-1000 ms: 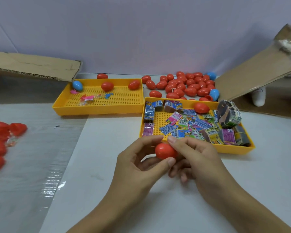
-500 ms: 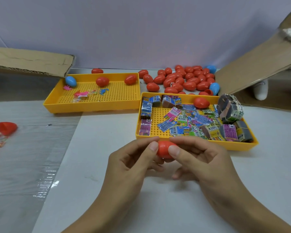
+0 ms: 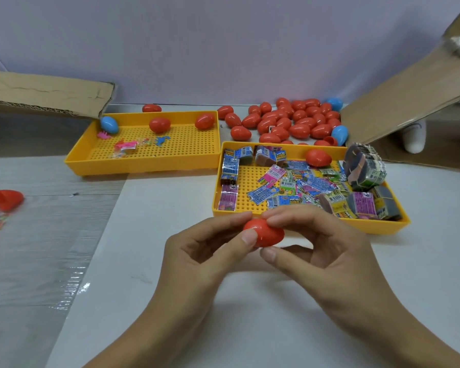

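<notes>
Near the tray rim (image 3: 380,226), red egg (image 3: 266,235) between left hand (image 3: 205,257) and right hand (image 3: 329,252)

Left forearm (image 3: 144,335) and right forearm (image 3: 398,328) bare; fingernails (image 3: 248,239) apparently short.

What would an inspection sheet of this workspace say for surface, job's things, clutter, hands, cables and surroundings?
Surface: white table, plastic film over its left part.
Job's things: red egg, held above the table.
Clutter: left yellow tray with eggs and small toys; right yellow tray with leaflets and one egg; pile of eggs behind.
Hands: left hand and right hand both pinch the red egg.
Cables: nothing seen.
Surroundings: cardboard flaps at both sides, plain wall behind.
</notes>
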Demonstrator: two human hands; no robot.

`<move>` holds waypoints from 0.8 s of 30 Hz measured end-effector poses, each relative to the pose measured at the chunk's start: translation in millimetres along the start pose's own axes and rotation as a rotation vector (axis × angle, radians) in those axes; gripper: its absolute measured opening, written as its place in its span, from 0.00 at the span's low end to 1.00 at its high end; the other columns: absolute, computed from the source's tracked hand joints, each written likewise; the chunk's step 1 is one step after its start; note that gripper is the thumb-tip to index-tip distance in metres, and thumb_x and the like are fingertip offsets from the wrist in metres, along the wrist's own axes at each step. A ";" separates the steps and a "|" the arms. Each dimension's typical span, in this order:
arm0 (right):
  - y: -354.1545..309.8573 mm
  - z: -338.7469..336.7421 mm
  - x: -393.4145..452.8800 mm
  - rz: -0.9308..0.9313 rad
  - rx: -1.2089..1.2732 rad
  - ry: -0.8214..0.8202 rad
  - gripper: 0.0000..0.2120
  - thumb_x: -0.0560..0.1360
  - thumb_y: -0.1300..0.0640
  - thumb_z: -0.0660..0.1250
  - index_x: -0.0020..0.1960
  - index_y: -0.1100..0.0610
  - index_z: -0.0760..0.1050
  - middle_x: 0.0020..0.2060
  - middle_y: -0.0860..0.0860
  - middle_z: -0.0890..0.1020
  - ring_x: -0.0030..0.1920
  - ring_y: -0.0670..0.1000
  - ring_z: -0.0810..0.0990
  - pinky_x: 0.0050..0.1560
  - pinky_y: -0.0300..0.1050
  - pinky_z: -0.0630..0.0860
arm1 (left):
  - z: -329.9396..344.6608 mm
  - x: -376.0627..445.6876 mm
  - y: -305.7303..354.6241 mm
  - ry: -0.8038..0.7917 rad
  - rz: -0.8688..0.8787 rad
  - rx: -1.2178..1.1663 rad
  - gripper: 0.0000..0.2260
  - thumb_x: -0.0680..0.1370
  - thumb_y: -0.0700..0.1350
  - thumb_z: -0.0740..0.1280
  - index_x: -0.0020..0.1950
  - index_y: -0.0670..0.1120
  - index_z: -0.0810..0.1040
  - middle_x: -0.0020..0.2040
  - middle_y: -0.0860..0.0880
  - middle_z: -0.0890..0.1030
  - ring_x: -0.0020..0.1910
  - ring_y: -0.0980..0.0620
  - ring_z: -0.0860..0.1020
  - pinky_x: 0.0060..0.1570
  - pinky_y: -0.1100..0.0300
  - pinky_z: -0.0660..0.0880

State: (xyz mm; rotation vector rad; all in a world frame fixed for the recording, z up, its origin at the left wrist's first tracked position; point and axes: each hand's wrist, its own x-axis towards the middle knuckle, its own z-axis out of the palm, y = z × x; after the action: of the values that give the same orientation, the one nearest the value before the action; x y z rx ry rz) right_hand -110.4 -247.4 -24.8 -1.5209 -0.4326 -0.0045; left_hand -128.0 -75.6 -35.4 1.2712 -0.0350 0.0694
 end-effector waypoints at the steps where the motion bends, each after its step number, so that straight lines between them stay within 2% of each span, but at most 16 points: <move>1: 0.1 -0.4 -0.2 -0.015 -0.014 -0.007 0.15 0.68 0.67 0.73 0.50 0.51 0.81 0.52 0.50 0.82 0.59 0.54 0.81 0.47 0.41 0.80 | -0.2 0.3 -0.9 -0.002 0.010 -0.005 0.14 0.68 0.47 0.76 0.54 0.49 0.86 0.52 0.44 0.86 0.53 0.44 0.85 0.50 0.60 0.79; 7: 1.4 -2.6 -0.9 -0.025 -0.031 -0.015 0.20 0.70 0.69 0.71 0.57 0.50 0.81 0.55 0.49 0.82 0.61 0.54 0.80 0.51 0.42 0.81 | -2.1 1.9 -2.5 -0.023 0.032 -0.022 0.15 0.67 0.44 0.76 0.53 0.48 0.86 0.53 0.44 0.86 0.57 0.46 0.83 0.52 0.63 0.78; 12: 0.7 -3.2 -0.5 -0.017 -0.067 -0.003 0.18 0.70 0.67 0.72 0.55 0.51 0.83 0.54 0.49 0.83 0.60 0.53 0.80 0.50 0.41 0.81 | -3.4 1.6 -2.2 -0.014 0.020 -0.022 0.15 0.67 0.45 0.76 0.53 0.48 0.86 0.53 0.43 0.86 0.56 0.45 0.83 0.52 0.61 0.78; 17: -1.3 -1.4 -0.7 0.070 -0.016 0.015 0.17 0.68 0.60 0.75 0.55 0.49 0.83 0.51 0.49 0.85 0.54 0.52 0.84 0.46 0.42 0.82 | -3.7 1.5 0.9 0.011 -0.013 0.018 0.14 0.69 0.50 0.75 0.52 0.46 0.86 0.50 0.41 0.85 0.46 0.41 0.85 0.47 0.56 0.80; 21: -3.4 0.8 -0.2 0.094 -0.036 0.038 0.16 0.67 0.55 0.75 0.55 0.47 0.83 0.49 0.50 0.86 0.51 0.54 0.84 0.46 0.48 0.84 | -2.5 1.8 3.4 0.014 -0.034 0.009 0.12 0.71 0.51 0.74 0.48 0.44 0.85 0.43 0.40 0.84 0.34 0.47 0.81 0.39 0.61 0.78; 24: -3.8 0.9 0.1 0.099 -0.031 0.039 0.15 0.68 0.55 0.75 0.55 0.49 0.84 0.48 0.51 0.86 0.50 0.55 0.84 0.46 0.50 0.84 | -1.8 2.2 2.3 0.010 -0.036 0.001 0.12 0.71 0.51 0.74 0.46 0.43 0.85 0.40 0.40 0.83 0.33 0.48 0.80 0.36 0.61 0.79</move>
State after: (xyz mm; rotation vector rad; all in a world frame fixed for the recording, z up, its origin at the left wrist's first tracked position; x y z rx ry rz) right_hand -111.6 -246.8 -21.1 -1.5693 -0.3268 0.0367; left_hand -126.0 -73.1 -33.5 1.2724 -0.0029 0.0449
